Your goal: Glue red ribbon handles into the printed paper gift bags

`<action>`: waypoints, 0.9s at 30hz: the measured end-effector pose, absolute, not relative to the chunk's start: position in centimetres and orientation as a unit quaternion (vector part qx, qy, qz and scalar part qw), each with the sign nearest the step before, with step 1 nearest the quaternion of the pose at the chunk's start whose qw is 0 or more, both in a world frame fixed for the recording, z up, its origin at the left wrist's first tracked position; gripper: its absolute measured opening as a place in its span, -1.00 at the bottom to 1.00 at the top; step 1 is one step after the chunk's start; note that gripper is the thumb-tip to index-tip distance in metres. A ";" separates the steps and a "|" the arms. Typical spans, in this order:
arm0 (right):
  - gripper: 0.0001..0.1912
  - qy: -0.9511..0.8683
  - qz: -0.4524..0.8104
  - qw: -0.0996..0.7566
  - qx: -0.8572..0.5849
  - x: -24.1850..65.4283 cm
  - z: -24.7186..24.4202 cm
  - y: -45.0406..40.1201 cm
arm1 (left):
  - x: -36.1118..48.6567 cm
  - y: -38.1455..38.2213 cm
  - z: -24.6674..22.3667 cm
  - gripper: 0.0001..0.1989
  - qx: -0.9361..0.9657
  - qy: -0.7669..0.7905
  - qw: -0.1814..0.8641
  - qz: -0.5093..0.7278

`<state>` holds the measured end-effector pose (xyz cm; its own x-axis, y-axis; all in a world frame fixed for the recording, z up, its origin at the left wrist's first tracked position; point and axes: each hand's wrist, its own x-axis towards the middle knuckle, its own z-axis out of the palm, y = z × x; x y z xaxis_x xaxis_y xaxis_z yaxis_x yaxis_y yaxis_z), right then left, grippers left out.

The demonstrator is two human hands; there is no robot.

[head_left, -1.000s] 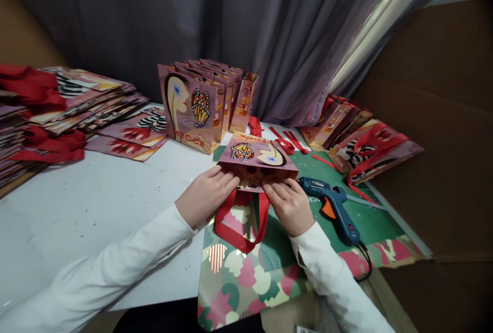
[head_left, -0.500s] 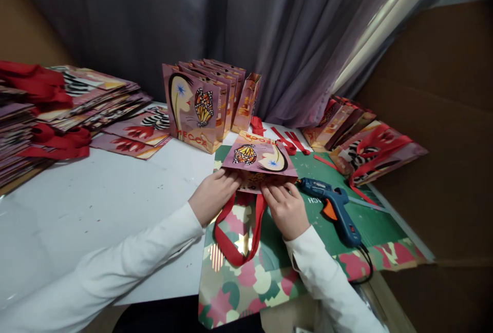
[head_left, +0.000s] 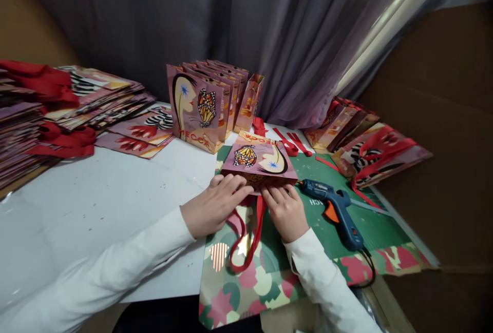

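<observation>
"So, what takes up most space?"

"The grey curtain [head_left: 154, 25] at the back. Next comes the white table [head_left: 134, 204], then the green sheet [head_left: 385, 228] with a patterned border, lying across its right part."

"And on those?"

"A pile of flat bags [head_left: 115, 99] at the left, a row of standing bags [head_left: 196, 112] near the curtain, and more bags [head_left: 385, 158] at the right, one leaning with red ribbon over it."

"Which bag is being handled?"

"The paper bag [head_left: 262, 161] lying on its side at the far edge of the sheet, butterfly print up, mouth toward the person. A blue glue gun [head_left: 341, 210] lies right of it, nozzle just beside its corner."

"The hands?"

"Both at the mouth. The left hand [head_left: 215, 204] has its fingers bent over the near edge; the right hand [head_left: 287, 212] has its fingers close together there. I can't tell whether either pinches the paper."

"Anything smaller?"

"The red ribbon handle [head_left: 260, 217], looping from the mouth toward the person, between the hands."
</observation>
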<state>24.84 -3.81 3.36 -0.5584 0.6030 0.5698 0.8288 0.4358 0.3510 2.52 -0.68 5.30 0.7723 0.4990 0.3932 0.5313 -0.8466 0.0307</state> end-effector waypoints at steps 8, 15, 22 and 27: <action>-0.72 -0.824 -0.309 0.194 -0.433 24.8 3.2 -3.6 | -1.0 -0.4 6.8 -0.87 -0.776 -0.401 -0.231 -0.429; -0.72 -0.824 -0.298 0.172 -0.450 24.8 2.6 -3.3 | -3.0 1.2 6.5 -0.57 -0.567 -0.501 -0.485 -0.439; -0.42 -0.853 -0.100 0.167 -0.485 24.5 3.3 -4.4 | -3.2 -0.3 7.5 -0.53 -0.529 -0.500 -0.531 -0.433; -0.53 -0.848 0.089 0.297 -0.430 19.5 6.6 -6.9 | -3.0 -1.3 8.1 -0.54 -0.499 -0.428 -0.604 -0.451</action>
